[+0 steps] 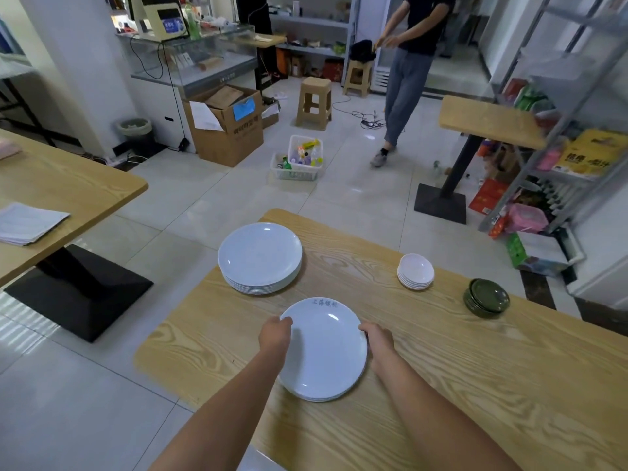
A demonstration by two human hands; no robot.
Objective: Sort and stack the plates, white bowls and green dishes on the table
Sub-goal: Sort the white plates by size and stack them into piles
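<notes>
White bowls [416, 270] stacked; green dishes [487, 295] stacked far right. Left hand [275, 334] and right hand [379, 341] grip near plate pile [323, 358] by its rims. Remaining, probably: merge onto far plate stack [260, 254].

My left hand [276, 334] and right hand [378, 341] grip the near plates [323, 358] at the rim, fingertips tucked out of sight. How many lie under the top one I can't count. The blue lettering [324, 303] is too blurred to read; my forearms [231, 409] run off the bottom edge
</notes>
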